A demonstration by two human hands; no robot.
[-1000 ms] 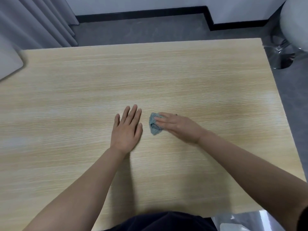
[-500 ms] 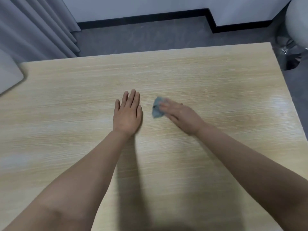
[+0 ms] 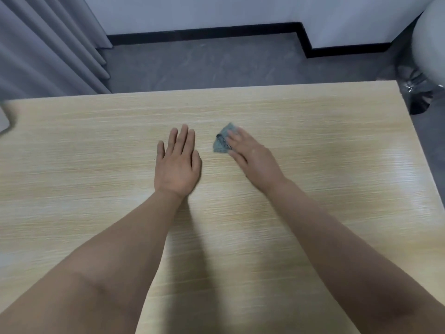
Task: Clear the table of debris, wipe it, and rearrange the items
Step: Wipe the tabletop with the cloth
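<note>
View from a head-worn cam, looking fwd and down at a light wood-grain table (image 3: 313, 189) that fills most of the frame. Two bare forearms reach in from the bottom edge, one from each corner, toward the table's middle.

The left hand (image 3: 178, 165) lies palm down, flat on the tabletop, slightly left of centre. Its fingers (image 3: 183, 138) are straight and held close together, pointing away from the person; the thumb sits a little apart on the right side of the hand.

The right hand (image 3: 252, 157) is just to the right of it, also palm down, angled toward the upper left. Its fingers (image 3: 234, 138) are extended and close together, pressing down on a small blue-grey cloth (image 3: 222, 142). The cloth is crumpled into a rough triangle w/ a darker striped patch on it. It lies on the table near the middle, between the two hands but apart from the left one. Part of it pokes out past the fingertips to the left; the rest is hidden under the hand. The picture is slightly motion-blurred, esp. around this hand.

Beyond the far table edge is a grey floor (image 3: 216, 61), a pale wall w/ a black baseboard (image 3: 204, 32), and grey curtains (image 3: 48, 44) at upper left. At upper right, part of a white chair (image 3: 431, 44) w/ a shiny metal base. A pale object is cut off at the left edge; can't tell what it is.
</note>
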